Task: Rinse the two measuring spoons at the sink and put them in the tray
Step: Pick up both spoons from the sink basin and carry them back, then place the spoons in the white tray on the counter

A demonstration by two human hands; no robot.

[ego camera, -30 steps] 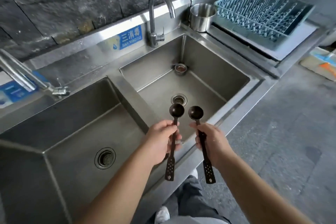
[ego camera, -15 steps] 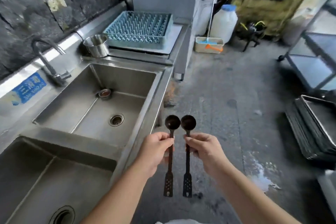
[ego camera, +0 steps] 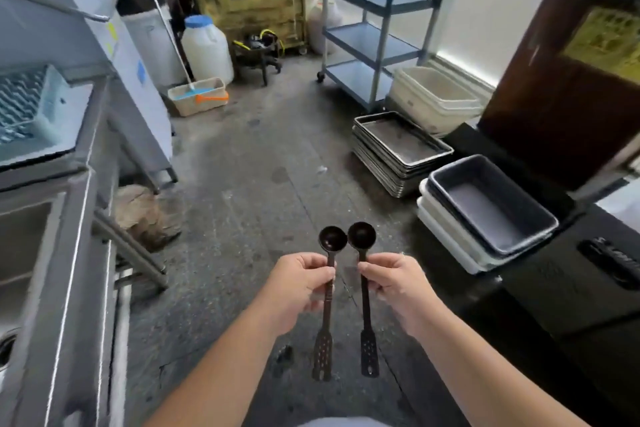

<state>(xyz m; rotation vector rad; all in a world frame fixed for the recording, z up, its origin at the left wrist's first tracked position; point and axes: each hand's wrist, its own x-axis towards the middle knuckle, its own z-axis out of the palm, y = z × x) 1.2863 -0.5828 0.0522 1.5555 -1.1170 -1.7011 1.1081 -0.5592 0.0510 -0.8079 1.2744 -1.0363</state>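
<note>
Two dark measuring spoons with round bowls and perforated handle ends stand upright side by side over the floor. My left hand (ego camera: 298, 288) grips the left spoon (ego camera: 331, 239) at its stem. My right hand (ego camera: 398, 284) pinches the right spoon (ego camera: 362, 235) the same way. Their bowls touch or nearly touch. A dark grey tray (ego camera: 535, 215) sits on stacked white trays to the right, about an arm's reach ahead. The steel sink (ego camera: 69, 253) lies at the left edge, away from both hands.
A stack of metal baking trays (ego camera: 446, 149) and white tubs (ego camera: 412, 94) stand on the floor at the right. A blue trolley (ego camera: 374, 49) is behind them. A blue dish rack (ego camera: 45, 115) sits left, with a white jug (ego camera: 207, 49) and mop beyond. Wet concrete floor lies ahead.
The view has swung right, away from the sink toward the floor and the trays. Both hands keep holding the spoons upright, now closer together.
</note>
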